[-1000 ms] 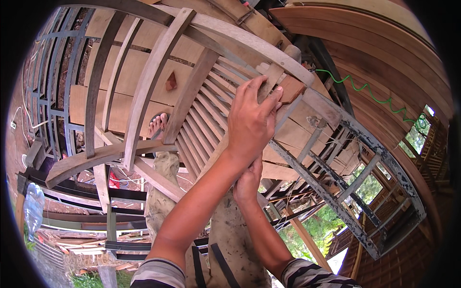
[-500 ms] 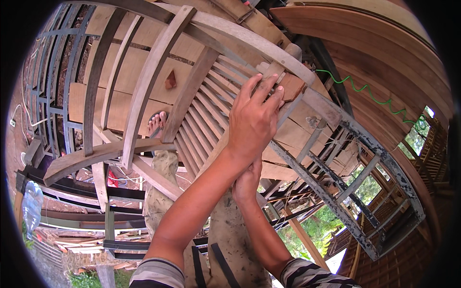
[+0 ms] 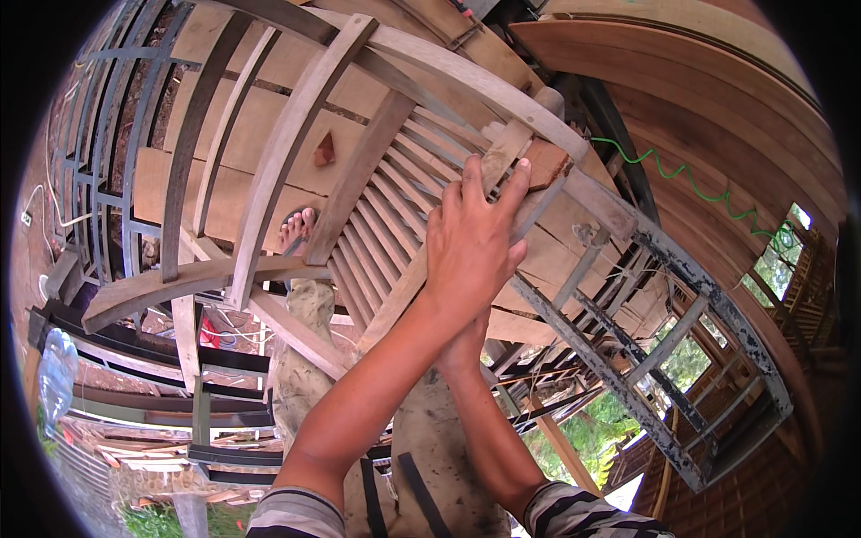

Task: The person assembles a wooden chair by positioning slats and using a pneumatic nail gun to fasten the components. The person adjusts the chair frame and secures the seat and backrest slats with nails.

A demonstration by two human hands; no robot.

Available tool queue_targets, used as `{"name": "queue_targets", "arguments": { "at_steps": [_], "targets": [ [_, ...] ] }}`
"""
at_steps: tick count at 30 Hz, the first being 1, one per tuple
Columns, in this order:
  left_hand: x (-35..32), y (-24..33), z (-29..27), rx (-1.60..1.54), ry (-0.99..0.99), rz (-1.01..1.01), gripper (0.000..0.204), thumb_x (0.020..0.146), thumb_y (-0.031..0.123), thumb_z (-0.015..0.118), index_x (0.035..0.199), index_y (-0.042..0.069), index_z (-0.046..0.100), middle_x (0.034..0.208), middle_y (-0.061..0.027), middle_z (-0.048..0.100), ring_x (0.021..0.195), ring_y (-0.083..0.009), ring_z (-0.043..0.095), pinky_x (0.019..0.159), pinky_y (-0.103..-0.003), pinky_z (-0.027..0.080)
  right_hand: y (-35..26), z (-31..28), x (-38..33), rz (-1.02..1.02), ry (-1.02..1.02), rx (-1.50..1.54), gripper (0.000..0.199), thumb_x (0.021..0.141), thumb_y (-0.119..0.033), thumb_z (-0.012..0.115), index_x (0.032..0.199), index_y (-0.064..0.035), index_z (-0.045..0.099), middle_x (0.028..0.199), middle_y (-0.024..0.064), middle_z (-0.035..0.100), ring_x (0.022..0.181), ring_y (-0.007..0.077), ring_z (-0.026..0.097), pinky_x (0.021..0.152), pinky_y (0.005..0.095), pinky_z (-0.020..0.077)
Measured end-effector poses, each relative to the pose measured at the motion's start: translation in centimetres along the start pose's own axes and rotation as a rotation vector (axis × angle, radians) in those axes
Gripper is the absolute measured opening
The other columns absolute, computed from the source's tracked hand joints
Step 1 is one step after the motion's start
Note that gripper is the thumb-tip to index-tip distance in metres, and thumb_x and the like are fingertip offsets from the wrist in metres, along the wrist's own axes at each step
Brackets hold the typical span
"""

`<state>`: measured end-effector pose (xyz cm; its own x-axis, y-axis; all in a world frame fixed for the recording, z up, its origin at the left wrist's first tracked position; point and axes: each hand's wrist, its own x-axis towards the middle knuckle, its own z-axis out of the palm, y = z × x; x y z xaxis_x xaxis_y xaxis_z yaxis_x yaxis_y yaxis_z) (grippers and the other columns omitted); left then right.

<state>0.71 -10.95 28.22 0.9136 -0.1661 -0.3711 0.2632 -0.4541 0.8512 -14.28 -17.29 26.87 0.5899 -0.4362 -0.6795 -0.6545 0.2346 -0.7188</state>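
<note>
A slatted wooden chair [image 3: 395, 121] lies tipped over in front of me, its curved legs and rails reaching up and left. My left hand [image 3: 475, 238] is laid palm down along its rail beside the slats, fingers stretched and spread. The fingertips reach a short pale wooden piece [image 3: 508, 148] and the edge of a reddish-brown wood block [image 3: 547, 166] at the chair's corner. Beneath the left wrist, my right hand [image 3: 465, 345] is mostly hidden. Its fingers do not show, so what it touches cannot be told.
A paint-worn metal frame [image 3: 668, 345] stands at the right, beside broad curved planks [image 3: 682, 108]. A green coiled cord [image 3: 686, 177] hangs there. One foot [image 3: 296, 229] rests on the boards at left, near a small reddish wood scrap [image 3: 324, 150]. A clear plastic bottle [image 3: 56, 372] is far left.
My left hand has drawn back a little from the block, toward me, and its fingers are more widely spread. The right hand stays under the left wrist.
</note>
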Motion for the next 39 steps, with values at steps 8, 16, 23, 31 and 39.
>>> {"name": "queue_targets", "arguments": {
  "at_steps": [8, 16, 23, 31, 39],
  "targets": [
    [-0.1, -0.8, 1.2, -0.019, 0.071, -0.007, 0.088, 0.071, 0.021, 0.085, 0.151, 0.025, 0.051, 0.148, -0.0253, 0.045, 0.117, -0.0426, 0.058, 0.099, -0.050, 0.050, 0.2, -0.7, 1.2, -0.037, -0.121, -0.144, 0.058, 0.105, -0.026, 0.061, 0.152, -0.0044, 0.033, 0.142, 0.0094, 0.051, 0.122, 0.0167, 0.057, 0.101, 0.0340, 0.0507],
    [-0.3, -0.3, 3.1, 0.225, 0.102, -0.004, 0.103, 0.070, 0.014, 0.083, 0.160, 0.026, 0.034, 0.156, -0.0297, 0.034, 0.130, -0.0478, 0.048, 0.102, -0.057, 0.044, 0.9, -0.8, 2.3, -0.035, -0.173, -0.173, 0.056, 0.108, -0.028, 0.055, 0.154, -0.0055, 0.032, 0.140, 0.0076, 0.051, 0.120, 0.0144, 0.056, 0.098, 0.0322, 0.0509],
    [-0.2, -0.8, 4.6, 0.312, 0.137, 0.019, 0.111, 0.068, 0.007, 0.081, 0.162, 0.024, 0.026, 0.156, -0.0319, 0.030, 0.132, -0.0497, 0.043, 0.103, -0.059, 0.041, 0.4, -0.3, 2.7, 0.050, -0.150, -0.318, 0.061, 0.104, -0.027, 0.060, 0.154, -0.0030, 0.036, 0.145, 0.0134, 0.051, 0.126, 0.0212, 0.055, 0.105, 0.0356, 0.0470],
    [0.0, -0.4, 5.0, 0.282, 0.116, 0.056, 0.108, 0.070, 0.008, 0.081, 0.162, 0.022, 0.026, 0.155, -0.0320, 0.028, 0.129, -0.0488, 0.042, 0.100, -0.059, 0.038, 2.6, -2.9, 4.6, -0.219, -0.243, -0.820, 0.060, 0.092, -0.022, 0.067, 0.143, 0.0008, 0.046, 0.121, 0.0315, 0.066, 0.116, 0.0471, 0.063, 0.094, 0.0464, 0.0529],
    [-0.3, -0.1, 4.2, 0.271, 0.051, -0.027, 0.110, 0.070, 0.009, 0.082, 0.162, 0.025, 0.025, 0.156, -0.0313, 0.028, 0.134, -0.0490, 0.039, 0.100, -0.060, 0.038, 1.4, -2.2, -11.3, 0.102, -0.097, -0.688, 0.072, 0.095, -0.023, 0.069, 0.158, -0.0073, 0.036, 0.140, 0.0232, 0.061, 0.129, 0.0354, 0.061, 0.102, 0.0418, 0.0510]
  ]
}}
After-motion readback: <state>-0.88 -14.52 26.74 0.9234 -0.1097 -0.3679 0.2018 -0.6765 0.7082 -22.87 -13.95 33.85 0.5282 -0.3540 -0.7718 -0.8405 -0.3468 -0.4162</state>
